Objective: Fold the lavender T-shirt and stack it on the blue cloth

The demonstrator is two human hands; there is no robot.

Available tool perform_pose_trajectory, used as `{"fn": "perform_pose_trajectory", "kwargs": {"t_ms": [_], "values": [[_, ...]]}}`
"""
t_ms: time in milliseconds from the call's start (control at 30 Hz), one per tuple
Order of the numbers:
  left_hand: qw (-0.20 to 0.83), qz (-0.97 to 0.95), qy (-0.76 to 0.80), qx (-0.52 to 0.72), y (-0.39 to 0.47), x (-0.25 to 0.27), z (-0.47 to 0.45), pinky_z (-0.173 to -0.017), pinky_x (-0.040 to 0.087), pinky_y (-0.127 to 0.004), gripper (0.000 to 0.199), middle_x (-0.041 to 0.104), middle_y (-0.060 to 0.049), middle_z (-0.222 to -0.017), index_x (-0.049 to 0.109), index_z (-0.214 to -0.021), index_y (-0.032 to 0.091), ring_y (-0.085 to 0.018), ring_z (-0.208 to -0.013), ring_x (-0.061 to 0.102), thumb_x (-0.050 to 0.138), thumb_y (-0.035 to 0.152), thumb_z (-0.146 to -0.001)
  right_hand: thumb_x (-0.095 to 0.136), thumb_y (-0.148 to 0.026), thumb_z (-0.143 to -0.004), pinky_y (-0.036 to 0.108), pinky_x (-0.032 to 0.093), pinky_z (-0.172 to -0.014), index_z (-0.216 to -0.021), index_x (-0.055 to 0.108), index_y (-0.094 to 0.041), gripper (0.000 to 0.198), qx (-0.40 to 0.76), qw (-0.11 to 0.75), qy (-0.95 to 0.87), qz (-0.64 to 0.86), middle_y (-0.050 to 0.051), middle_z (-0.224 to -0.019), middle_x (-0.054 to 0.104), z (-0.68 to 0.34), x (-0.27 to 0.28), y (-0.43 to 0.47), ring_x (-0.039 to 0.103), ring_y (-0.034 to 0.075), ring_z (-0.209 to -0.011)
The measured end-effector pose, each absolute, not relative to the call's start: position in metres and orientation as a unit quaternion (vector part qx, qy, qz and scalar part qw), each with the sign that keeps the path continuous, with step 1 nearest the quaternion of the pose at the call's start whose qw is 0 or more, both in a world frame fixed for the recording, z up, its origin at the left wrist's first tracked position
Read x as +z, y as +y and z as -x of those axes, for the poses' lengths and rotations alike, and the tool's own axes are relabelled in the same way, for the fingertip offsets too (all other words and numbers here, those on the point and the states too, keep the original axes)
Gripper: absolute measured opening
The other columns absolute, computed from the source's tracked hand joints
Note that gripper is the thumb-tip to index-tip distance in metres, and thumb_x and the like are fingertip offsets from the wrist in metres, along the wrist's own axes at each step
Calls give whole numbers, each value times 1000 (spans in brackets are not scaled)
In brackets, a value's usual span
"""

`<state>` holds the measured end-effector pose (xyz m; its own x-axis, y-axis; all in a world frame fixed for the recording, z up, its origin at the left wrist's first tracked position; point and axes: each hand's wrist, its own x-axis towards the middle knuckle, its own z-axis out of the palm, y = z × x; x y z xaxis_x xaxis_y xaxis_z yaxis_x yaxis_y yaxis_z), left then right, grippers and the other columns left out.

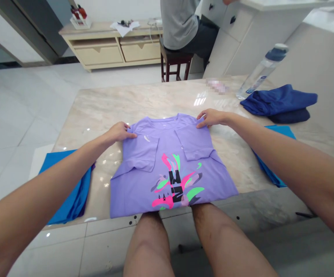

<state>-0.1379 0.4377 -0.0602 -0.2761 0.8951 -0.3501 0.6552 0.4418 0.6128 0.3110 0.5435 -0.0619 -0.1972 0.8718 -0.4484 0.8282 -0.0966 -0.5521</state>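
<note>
A purple T-shirt [144, 184] lies front up on the marble-patterned table, its neckline away from me and both sleeves folded inward over the chest. Pink, green and black print covers its lower front, and its hem reaches the near table edge above my knees. At the shirt's left shoulder, my left hand [120, 131] grips the folded edge, thumb on top and fingers partly hidden. My right hand [209, 117] pinches the right shoulder edge between thumb and fingers.
Folded blue cloth [69, 204] lies at the table's left, another blue cloth [281, 132] at the right. Beyond that are a crumpled navy garment [282, 102] and a clear bottle [256, 75]. Someone in a grey shirt [180, 27] sits on a dark stool [176, 57] near a low cabinet [97, 55].
</note>
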Motion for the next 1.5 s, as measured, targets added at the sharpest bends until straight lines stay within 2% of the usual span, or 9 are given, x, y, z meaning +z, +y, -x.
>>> {"fn": "perform_pose_trajectory", "kwargs": {"t_ms": [133,267,500,667,733,867,1033,1200,1500], "values": [[364,-518,767,103,445,-57,140,-64,45,-30,42,67,-1,-65,76,-72,22,-25,-76,68,105,38,-47,110,-26,-60,43,70,-85,-97,83,-18,47,400,20,-650,646,9,-92,79,-303,-63,548,79,33,-97],[337,-544,760,113,454,-55,143,-71,49,-30,38,74,-3,-77,76,-75,22,-25,-83,70,103,39,-54,108,-33,-67,41,68,-93,-100,79,-17,47,343,25,-695,631,10,-98,79,-296,-60,556,76,31,-103],[173,-560,772,246,502,-49,151,-78,44,-32,26,75,0,-94,76,-99,12,-14,-89,65,85,31,-83,85,-36,-99,43,57,-110,-116,68,-17,30,196,199,-690,668,10,-116,75,-278,-61,594,67,28,-119],[88,-577,738,338,527,-6,152,-85,33,-42,49,72,5,-110,68,-113,3,-12,-116,63,75,49,-100,59,-33,-117,41,44,-121,-133,54,-20,21,116,274,-710,639,8,-121,74,-267,-21,598,53,23,-128],[28,-588,717,372,517,17,146,-85,38,-41,53,73,4,-117,70,-117,8,-19,-123,66,74,59,-101,59,-33,-117,40,43,-122,-137,52,-26,23,84,288,-725,620,5,-124,74,-267,5,584,51,22,-128],[-43,-606,690,394,453,53,132,-94,55,-43,39,75,2,-127,70,-126,22,-27,-127,72,67,51,-101,58,-42,-115,45,43,-125,-142,56,-36,28,61,297,-765,569,4,-129,75,-283,44,530,54,26,-135],[-17,-611,686,394,330,38,125,-93,54,-49,39,79,-1,-130,76,-126,33,-31,-137,67,70,58,-97,63,-42,-106,59,44,-124,-128,72,-33,25,91,280,-766,572,10,-129,77,-326,33,424,59,38,-141],[74,-687,630,354,230,-28,131,-93,57,-51,13,78,-4,-95,80,-91,35,-31,-101,73,72,43,-97,63,-23,-93,59,51,-119,-83,69,-33,15,183,230,-786,544,6,-114,83,-379,-26,324,72,36,-122],[90,-803,525,267,165,-70,149,-82,52,-40,26,81,-3,-95,80,-98,32,-25,-90,73,60,16,-101,63,-12,-87,56,61,-97,-86,70,-32,22,215,264,-822,457,4,-104,84,-418,-71,254,76,34,-102]]}}
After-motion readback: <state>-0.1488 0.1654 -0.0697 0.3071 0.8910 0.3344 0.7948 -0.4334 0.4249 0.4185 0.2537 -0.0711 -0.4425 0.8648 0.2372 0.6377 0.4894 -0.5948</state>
